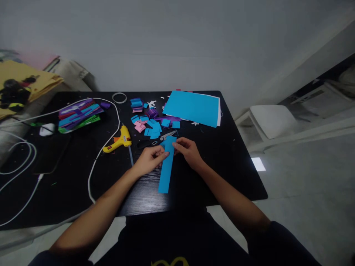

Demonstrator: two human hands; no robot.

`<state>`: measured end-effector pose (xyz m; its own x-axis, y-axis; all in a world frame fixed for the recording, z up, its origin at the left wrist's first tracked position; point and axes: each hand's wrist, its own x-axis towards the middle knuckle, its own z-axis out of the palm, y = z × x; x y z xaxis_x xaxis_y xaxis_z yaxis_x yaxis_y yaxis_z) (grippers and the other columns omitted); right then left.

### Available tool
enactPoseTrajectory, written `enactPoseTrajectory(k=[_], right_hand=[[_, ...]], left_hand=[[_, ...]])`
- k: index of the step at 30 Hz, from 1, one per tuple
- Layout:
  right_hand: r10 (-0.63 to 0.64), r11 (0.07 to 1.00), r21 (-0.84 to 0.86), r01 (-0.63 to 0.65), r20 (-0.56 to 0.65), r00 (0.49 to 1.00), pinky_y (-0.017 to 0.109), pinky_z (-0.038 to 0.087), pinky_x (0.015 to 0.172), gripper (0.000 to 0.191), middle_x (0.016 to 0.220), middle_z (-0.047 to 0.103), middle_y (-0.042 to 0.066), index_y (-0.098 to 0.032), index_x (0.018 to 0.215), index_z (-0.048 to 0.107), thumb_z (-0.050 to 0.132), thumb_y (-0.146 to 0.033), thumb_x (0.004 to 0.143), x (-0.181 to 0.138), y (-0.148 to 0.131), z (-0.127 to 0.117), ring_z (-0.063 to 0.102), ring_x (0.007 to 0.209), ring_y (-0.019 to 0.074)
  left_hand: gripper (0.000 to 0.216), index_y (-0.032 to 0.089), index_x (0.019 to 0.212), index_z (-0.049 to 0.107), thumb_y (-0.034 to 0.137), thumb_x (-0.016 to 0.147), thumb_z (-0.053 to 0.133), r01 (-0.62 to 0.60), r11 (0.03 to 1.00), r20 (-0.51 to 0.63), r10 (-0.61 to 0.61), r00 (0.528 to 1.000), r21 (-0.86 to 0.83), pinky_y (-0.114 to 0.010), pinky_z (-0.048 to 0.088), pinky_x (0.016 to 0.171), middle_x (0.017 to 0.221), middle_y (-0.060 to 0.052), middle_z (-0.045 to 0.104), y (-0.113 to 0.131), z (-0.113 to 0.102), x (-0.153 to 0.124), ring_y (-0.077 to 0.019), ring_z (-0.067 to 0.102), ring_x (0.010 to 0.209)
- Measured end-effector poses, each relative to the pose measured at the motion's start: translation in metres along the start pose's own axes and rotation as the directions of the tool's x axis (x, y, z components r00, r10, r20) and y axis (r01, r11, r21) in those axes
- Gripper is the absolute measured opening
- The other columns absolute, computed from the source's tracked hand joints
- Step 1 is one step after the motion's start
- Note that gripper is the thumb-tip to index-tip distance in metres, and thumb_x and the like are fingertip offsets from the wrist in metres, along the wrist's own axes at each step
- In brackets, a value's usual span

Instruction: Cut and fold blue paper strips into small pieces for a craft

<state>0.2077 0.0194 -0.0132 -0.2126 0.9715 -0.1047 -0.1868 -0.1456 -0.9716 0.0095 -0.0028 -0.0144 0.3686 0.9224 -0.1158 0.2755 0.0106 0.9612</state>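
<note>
While pinching the left edge of a blue paper strip (pixel 166 171) between thumb and fingers of the left hand (pixel 151 159), grips its upper right edge likewise with the right hand (pixel 189 150). Find the strip just below the frame's centre, slightly slanted over a black table (pixel 216 181); cannot tell whether touching the tabletop. See scissors (pixel 162 138) beside its upper end, a yellow glue gun (pixel 124 136) left of centre, and small blue pieces (pixel 155 127) beside pink ones (pixel 139 126) just above the scissors. Note also a large blue sheet (pixel 194 108) at upper centre, a bundle of coloured strips (pixel 79 115) at upper left and a white stool (pixel 273 120) at the right.
</note>
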Motion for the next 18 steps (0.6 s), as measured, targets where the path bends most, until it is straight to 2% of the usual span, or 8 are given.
enactPoseTrajectory(k=[4, 8, 11, 18], right_hand=[[0.007, 1.000, -0.007, -0.007, 0.017, 1.000, 0.027, 0.049, 0.059, 0.028, 0.062, 0.064, -0.003, -0.021, 0.073, 0.067, 0.081, -0.045, 0.075, 0.000, -0.001, -0.003, 0.058, 0.055, 0.0123], [0.013, 0.999, -0.041, -0.011, 0.046, 0.999, 0.027, 0.045, 0.056, 0.030, 0.058, 0.060, -0.004, -0.021, 0.071, 0.066, 0.080, -0.047, 0.075, -0.002, -0.002, -0.001, 0.053, 0.053, 0.0113], [-0.003, 0.999, -0.044, 0.006, 0.069, 0.998, 0.026, 0.042, 0.055, 0.030, 0.056, 0.058, -0.005, -0.021, 0.069, 0.066, 0.080, -0.046, 0.076, -0.003, -0.003, 0.000, 0.051, 0.052, 0.0106], [0.031, 1.000, 0.003, -0.031, 0.083, 0.996, 0.025, 0.044, 0.051, 0.030, 0.054, 0.059, -0.005, -0.020, 0.068, 0.066, 0.082, -0.045, 0.072, -0.001, -0.001, 0.000, 0.052, 0.048, 0.0104]], left_hand=[[0.041, 0.018, 0.077, 0.061, 0.054, 0.095, 0.059, -0.032, 0.995, 0.027, 0.034, 0.999, -0.097, -0.024, 0.049, 0.054, 0.058, 0.002, 0.062, 0.007, 0.000, 0.002, -0.0123, 0.060, 0.050], [0.047, 0.017, 0.077, 0.062, 0.063, 0.088, 0.065, -0.026, 0.973, -0.073, 0.009, 0.997, -0.231, -0.026, 0.054, 0.055, 0.062, 0.000, 0.065, 0.013, -0.001, 0.006, -0.0144, 0.064, 0.054], [0.046, 0.017, 0.079, 0.064, 0.062, 0.084, 0.070, -0.022, 0.966, -0.099, -0.004, 0.995, -0.257, -0.026, 0.055, 0.055, 0.062, 0.000, 0.066, 0.013, -0.002, 0.008, -0.0144, 0.064, 0.054], [0.044, 0.016, 0.080, 0.065, 0.059, 0.082, 0.075, 0.027, 0.945, -0.062, -0.049, 0.997, -0.325, -0.025, 0.056, 0.057, 0.065, -0.001, 0.068, 0.008, -0.002, 0.008, -0.0131, 0.064, 0.055]])
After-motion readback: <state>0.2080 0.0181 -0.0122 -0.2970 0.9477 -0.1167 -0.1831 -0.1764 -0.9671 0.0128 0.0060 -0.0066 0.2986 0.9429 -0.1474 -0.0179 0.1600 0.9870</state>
